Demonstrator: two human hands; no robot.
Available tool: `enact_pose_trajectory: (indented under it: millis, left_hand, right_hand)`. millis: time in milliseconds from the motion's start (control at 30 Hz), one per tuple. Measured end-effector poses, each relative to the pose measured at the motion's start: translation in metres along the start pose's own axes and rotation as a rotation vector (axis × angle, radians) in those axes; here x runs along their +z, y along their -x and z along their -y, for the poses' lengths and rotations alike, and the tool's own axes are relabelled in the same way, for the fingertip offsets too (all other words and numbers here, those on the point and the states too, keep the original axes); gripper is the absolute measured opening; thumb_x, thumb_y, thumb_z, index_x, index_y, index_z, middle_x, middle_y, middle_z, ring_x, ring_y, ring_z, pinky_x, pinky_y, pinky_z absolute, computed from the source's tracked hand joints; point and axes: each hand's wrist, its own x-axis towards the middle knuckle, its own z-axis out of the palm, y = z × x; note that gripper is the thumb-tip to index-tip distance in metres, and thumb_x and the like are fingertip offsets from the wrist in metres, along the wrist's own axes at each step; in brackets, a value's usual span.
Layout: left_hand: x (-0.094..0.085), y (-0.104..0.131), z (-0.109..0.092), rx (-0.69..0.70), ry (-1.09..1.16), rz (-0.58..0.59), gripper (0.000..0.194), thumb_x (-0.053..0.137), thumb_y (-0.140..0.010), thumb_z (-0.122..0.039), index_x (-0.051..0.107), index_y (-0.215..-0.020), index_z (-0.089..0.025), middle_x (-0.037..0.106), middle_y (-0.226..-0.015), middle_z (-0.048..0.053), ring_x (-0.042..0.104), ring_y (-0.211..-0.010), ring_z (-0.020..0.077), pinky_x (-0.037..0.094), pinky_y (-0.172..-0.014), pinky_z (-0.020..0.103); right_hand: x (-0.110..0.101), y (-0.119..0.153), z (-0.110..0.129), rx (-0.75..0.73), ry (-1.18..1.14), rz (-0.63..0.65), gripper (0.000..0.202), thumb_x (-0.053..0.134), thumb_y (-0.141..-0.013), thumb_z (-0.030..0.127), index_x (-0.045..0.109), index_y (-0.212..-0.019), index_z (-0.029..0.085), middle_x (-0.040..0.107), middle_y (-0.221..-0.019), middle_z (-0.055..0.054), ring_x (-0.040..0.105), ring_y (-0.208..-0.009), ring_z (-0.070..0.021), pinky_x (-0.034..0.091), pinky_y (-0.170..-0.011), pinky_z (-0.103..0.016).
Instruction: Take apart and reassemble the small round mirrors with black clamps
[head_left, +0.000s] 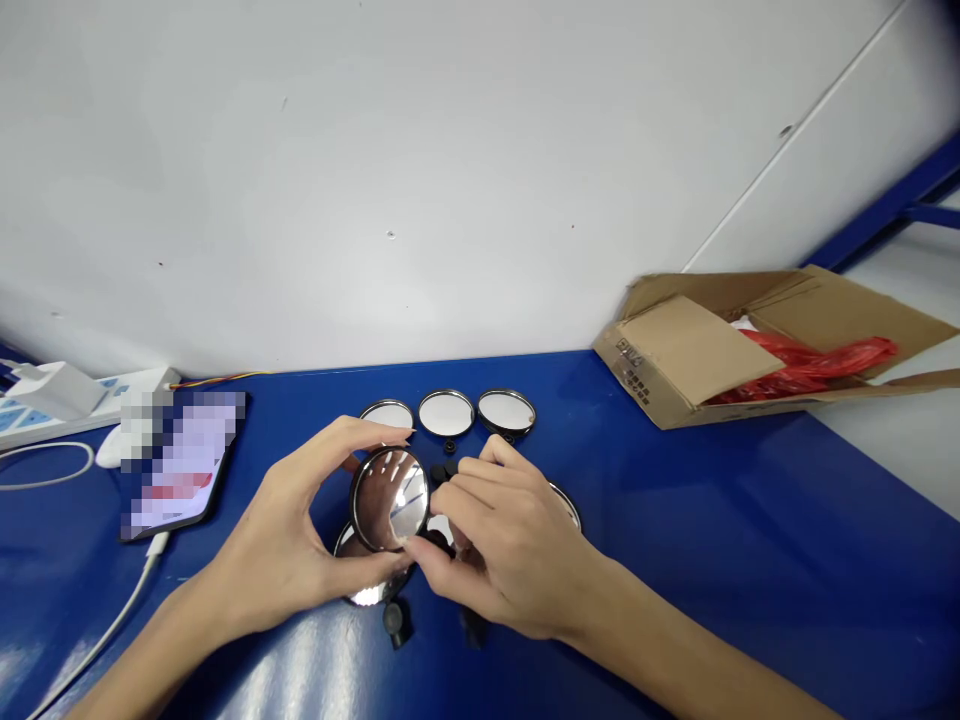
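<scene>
The left hand (296,525) spans a round, black-rimmed glass mirror (390,498), its grip closed on the rim, above the glossy blue table (675,570) short of the back edge; the right hand's (517,540) curled grip hides its contents. Uneven pressure could drop it onto the similar lower mirror (369,593).

Offers no legible word, number or brand. On the cardboard box (697,350) at 3 o'clock, on the panel facing 8 o'clock, carries dark print (637,385) in small, block-like marks, too small and slanted to read. On the phone (187,460) between 8 and 9 o'clock, shows a screen blurred into coloured squares, with a red patch toward 6 o'clock, illegible. On the power strip (112,405) at 9 o'clock, bears blue patches, too unclear to read.
</scene>
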Motion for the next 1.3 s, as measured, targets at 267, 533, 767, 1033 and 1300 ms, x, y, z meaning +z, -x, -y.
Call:
enact_pose_trajectory:
  millis: [267, 533, 767, 1033, 1300]
  left_hand:
    - [0.001, 0.0, 0.003, 0.027, -0.031, -0.066, 0.076, 0.096, -0.082, -0.029, 0.063, -0.149, -0.04, 0.073, -0.141, 0.004, 0.072, -0.122, 0.0301, 0.064, -0.098, 0.046]
    - [0.003, 0.002, 0.0, 0.062, -0.094, -0.085, 0.072, 0.091, -0.09, -0.032, 0.058, -0.154, -0.037, 0.068, -0.148, 0.006, 0.068, -0.133, 0.0303, 0.061, -0.11, 0.047]
    - [0.014, 0.008, 0.001, 0.228, -0.268, -0.128, 0.067, 0.083, -0.099, -0.026, 0.053, -0.159, -0.029, 0.061, -0.146, 0.012, 0.064, -0.129, 0.0298, 0.06, -0.105, 0.044]
    - [0.013, 0.01, 0.001, 0.316, -0.28, -0.081, 0.049, 0.081, -0.105, -0.027, 0.066, -0.151, -0.031, 0.057, -0.135, 0.009, 0.057, -0.112, 0.0246, 0.057, -0.085, 0.034]
    - [0.005, 0.009, -0.003, 0.152, 0.012, 0.202, 0.078, 0.078, -0.096, -0.003, 0.064, -0.159, -0.047, 0.057, -0.135, 0.005, 0.059, -0.105, 0.0203, 0.056, -0.076, 0.029]
  right_hand:
    - [0.004, -0.001, -0.001, -0.07, 0.115, -0.015, 0.045, 0.057, -0.116, 0.035, 0.062, -0.075, 0.018, 0.053, -0.065, 0.004, 0.044, -0.064, -0.0139, 0.034, -0.073, -0.035]
    - [0.0, -0.003, -0.002, -0.096, 0.183, -0.019, 0.049, 0.053, -0.121, 0.034, 0.063, -0.076, 0.018, 0.056, -0.066, 0.004, 0.045, -0.065, -0.0143, 0.034, -0.073, -0.035]
    - [0.01, -0.002, 0.003, -0.147, 0.208, -0.063, 0.047, 0.056, -0.12, 0.034, 0.062, -0.077, 0.017, 0.054, -0.066, 0.003, 0.045, -0.066, -0.0153, 0.032, -0.072, -0.036]
    - [0.008, 0.0, 0.001, -0.168, 0.159, 0.046, 0.043, 0.052, -0.122, 0.037, 0.065, -0.087, 0.016, 0.06, -0.072, 0.002, 0.047, -0.069, -0.0158, 0.03, -0.072, -0.037]
    - [-0.003, -0.003, -0.005, -0.152, -0.151, 0.173, 0.053, 0.045, -0.121, 0.052, 0.061, -0.083, 0.018, 0.059, -0.074, 0.005, 0.047, -0.07, -0.0139, 0.035, -0.074, -0.033]
